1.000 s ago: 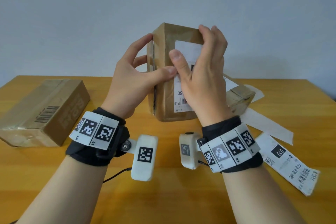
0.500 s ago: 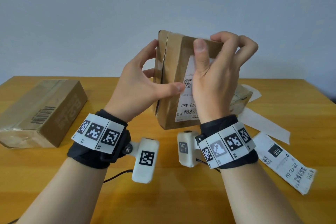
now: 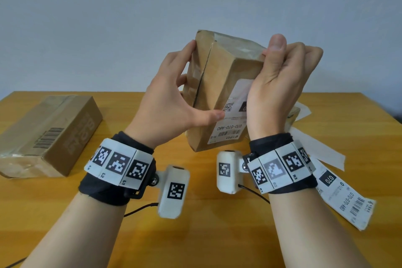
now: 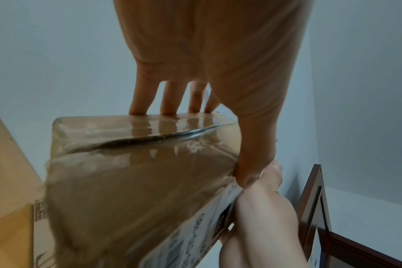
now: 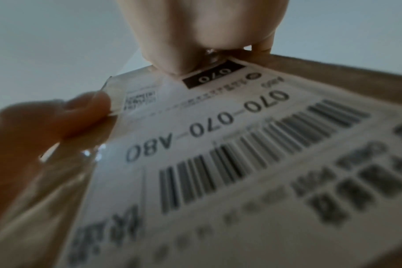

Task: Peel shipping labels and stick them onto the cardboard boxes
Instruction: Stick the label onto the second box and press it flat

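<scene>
A: While the brown tape-wrapped cardboard box [image 3: 214, 85] is held tilted above the wooden table [image 3: 65, 213], how is it gripped?

B: It is clasped by the left hand [image 3: 167, 102] and right hand [image 3: 276, 85]; the white shipping label [image 3: 233, 120] is stuck on. Light, stiff, slippery tape is judged; edges are preferred.

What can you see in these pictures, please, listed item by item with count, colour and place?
Held cardboard box: one, brown, lifted above the table between both hands.
Stuck label: one, white, on the held box's near face.
Second box: one, brown, lying on the table's left.
Third box: one, brown, mostly hidden behind the right hand.
Loose label: one, white, on the table's right.
Backing strips: white, count unclear, beside it.
Table: one, yellow wood.
Left hand: grips the held box.
Right hand: grips its top right corner.
</scene>
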